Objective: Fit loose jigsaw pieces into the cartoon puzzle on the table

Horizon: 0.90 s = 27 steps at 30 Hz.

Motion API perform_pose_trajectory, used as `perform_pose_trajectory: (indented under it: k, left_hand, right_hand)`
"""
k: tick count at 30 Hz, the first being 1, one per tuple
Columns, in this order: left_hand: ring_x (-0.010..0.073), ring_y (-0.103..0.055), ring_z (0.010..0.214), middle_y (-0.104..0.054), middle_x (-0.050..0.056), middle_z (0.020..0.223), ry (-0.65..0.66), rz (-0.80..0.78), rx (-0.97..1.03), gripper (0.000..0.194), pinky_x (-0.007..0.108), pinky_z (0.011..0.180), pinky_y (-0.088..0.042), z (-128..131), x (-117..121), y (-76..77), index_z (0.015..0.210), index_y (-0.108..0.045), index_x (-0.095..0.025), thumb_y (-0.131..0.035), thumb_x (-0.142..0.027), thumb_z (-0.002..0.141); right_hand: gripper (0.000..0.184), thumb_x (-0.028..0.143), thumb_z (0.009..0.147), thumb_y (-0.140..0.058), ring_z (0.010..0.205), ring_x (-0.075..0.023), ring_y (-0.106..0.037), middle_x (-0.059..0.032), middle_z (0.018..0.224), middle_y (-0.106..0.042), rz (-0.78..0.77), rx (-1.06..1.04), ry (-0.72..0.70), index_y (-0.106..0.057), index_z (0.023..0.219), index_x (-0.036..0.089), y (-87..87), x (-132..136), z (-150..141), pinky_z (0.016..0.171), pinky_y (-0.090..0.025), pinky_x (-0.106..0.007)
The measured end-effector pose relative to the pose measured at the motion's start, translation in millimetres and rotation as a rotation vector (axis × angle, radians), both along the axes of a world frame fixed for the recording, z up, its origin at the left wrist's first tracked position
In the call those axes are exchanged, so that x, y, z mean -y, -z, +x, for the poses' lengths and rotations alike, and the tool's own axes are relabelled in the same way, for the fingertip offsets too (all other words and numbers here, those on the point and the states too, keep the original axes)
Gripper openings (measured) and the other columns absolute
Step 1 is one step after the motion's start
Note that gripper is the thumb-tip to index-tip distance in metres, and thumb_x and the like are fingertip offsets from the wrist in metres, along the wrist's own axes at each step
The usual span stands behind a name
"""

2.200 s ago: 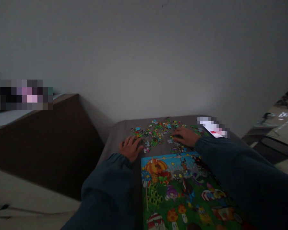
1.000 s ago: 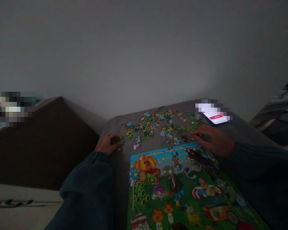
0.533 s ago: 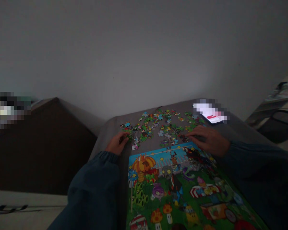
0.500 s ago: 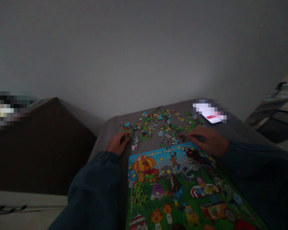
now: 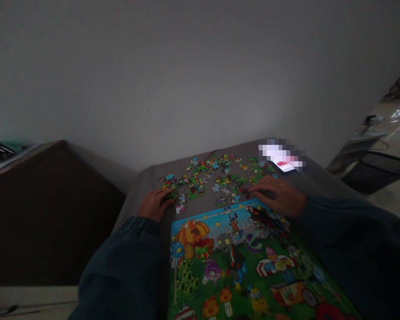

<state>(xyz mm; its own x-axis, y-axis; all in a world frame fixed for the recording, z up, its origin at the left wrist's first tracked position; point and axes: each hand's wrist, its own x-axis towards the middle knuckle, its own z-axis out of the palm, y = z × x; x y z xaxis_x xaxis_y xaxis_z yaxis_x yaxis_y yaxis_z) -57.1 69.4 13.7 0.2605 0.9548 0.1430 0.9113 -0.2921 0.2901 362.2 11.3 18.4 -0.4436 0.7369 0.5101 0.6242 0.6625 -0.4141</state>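
Note:
Loose jigsaw pieces (image 5: 195, 183) in many colours lie in a spread on a grey cloth-covered surface. My left hand (image 5: 155, 204) rests at their left edge, thumb and forefinger apart, the fingertips by a few green pieces. At the right of the spread, my right hand (image 5: 280, 195) has its thumb and forefinger close together at a dark reddish puzzle piece (image 5: 245, 193); the exact contact is hard to see in the dim light. Nearer to me lies a picture puzzle board (image 5: 216, 262) with cartoon plants and zombies, its right side partly under my right sleeve.
A lit phone (image 5: 283, 160) lies at the far right of the grey surface (image 5: 133, 184), partly blurred out. A pale wall (image 5: 193, 89) rises behind. To the left stands a dark brown box-like piece of furniture (image 5: 53, 213); on the right is a black-framed chair (image 5: 373, 173).
The whole view has shifted a little, so things sit farther left. My left thumb and forefinger have spread apart. My right hand stays by the same dark reddish pieces.

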Motion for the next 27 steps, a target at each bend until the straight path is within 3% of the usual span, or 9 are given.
perform_pose_trajectory:
  k: [7, 12, 14, 16, 18, 20, 23, 27]
  left_hand:
    - [0.0244, -0.066, 0.084, -0.070, 0.008, 0.099, -0.038, -0.030, 0.182, 0.045, 0.038, 0.078, -0.053, 6.7, 11.1, -18.3, 0.102, -0.070, -0.021, -0.050, -0.055, 0.081]
    - [0.0206, -0.068, 0.070, -0.073, 0.005, 0.082, 0.019, -0.149, 0.346, 0.050, 0.032, 0.065, -0.055, 50.2, 42.7, -40.6, 0.107, -0.067, -0.018, -0.050, -0.058, 0.081]
    - [0.0213, -0.068, 0.076, -0.074, 0.006, 0.086, 0.093, -0.298, 0.505, 0.042, 0.032, 0.069, -0.056, 78.2, 65.1, -48.4, 0.102, -0.069, -0.018, -0.057, -0.052, 0.080]
    - [0.0203, -0.068, 0.081, -0.075, 0.004, 0.091, 0.153, -0.368, 0.584, 0.033, 0.031, 0.074, -0.055, 105.4, 90.9, -54.2, 0.097, -0.071, -0.021, -0.059, -0.048, 0.082]
    - [0.0197, -0.068, 0.074, -0.075, 0.003, 0.086, 0.203, -0.467, 0.603, 0.029, 0.030, 0.067, -0.055, 127.0, 115.1, -56.5, 0.094, -0.073, -0.025, -0.058, -0.048, 0.083]
    - [0.0215, -0.069, 0.082, -0.075, 0.002, 0.088, 0.176, -0.435, 0.598, 0.024, 0.031, 0.075, -0.055, 140.6, 132.8, -55.3, 0.091, -0.075, -0.031, -0.061, -0.048, 0.081]
    - [0.0224, -0.069, 0.083, -0.076, 0.001, 0.086, 0.140, -0.432, 0.629, 0.022, 0.030, 0.075, -0.055, 148.7, 142.7, -50.4, 0.090, -0.075, -0.035, -0.062, -0.050, 0.079]
    - [0.0221, -0.070, 0.077, -0.076, 0.002, 0.082, 0.139, -0.511, 0.665, 0.025, 0.029, 0.068, -0.057, 150.0, 137.7, -48.1, 0.093, -0.074, -0.031, -0.061, -0.047, 0.079]
  right_hand:
    - [0.022, 0.025, 0.091, -0.048, 0.083, -0.0183, -0.061, -0.0067, 0.087, -0.070, -0.027, 0.001, -0.002, -0.069, 0.099, 0.018, 1.0, -1.1, 1.2, 0.078, -0.050, -0.036]
    - [0.023, 0.028, 0.091, -0.050, 0.085, -0.0184, -0.062, -0.0081, 0.089, -0.070, -0.082, -0.059, -0.017, -0.069, 0.098, 0.017, -10.0, 1.8, -3.7, 0.079, -0.049, -0.036]
    - [0.023, 0.031, 0.090, -0.053, 0.083, -0.0178, -0.063, -0.0077, 0.093, -0.071, -0.205, -0.103, -0.065, -0.068, 0.102, 0.017, -23.8, 12.9, -11.8, 0.076, -0.049, -0.035]
    - [0.031, 0.036, 0.089, -0.057, 0.077, -0.0157, -0.063, -0.0054, 0.094, -0.071, -0.424, -0.151, -0.140, -0.064, 0.114, 0.020, -40.0, 31.1, -24.2, 0.070, -0.050, -0.031]
    - [0.044, 0.039, 0.086, -0.062, 0.077, -0.0152, -0.063, -0.0057, 0.102, -0.071, -0.597, -0.160, -0.248, -0.058, 0.125, 0.021, -53.2, 51.8, -38.5, 0.068, -0.051, -0.029]
    - [0.044, 0.041, 0.083, -0.066, 0.083, -0.0165, -0.064, -0.0062, 0.103, -0.070, -0.654, -0.185, -0.263, -0.061, 0.123, 0.021, -59.3, 68.8, -51.4, 0.071, -0.052, -0.028]
    - [0.032, 0.037, 0.083, -0.067, 0.082, -0.0160, -0.065, -0.0041, 0.094, -0.072, -0.661, -0.217, -0.224, -0.068, 0.110, 0.021, -54.9, 79.3, -61.9, 0.071, -0.051, -0.026]
    - [0.027, 0.039, 0.081, -0.068, 0.071, -0.0148, -0.065, -0.0023, 0.081, -0.073, -0.635, -0.218, -0.157, -0.073, 0.101, 0.021, -40.2, 75.5, -62.7, 0.066, -0.049, -0.025]
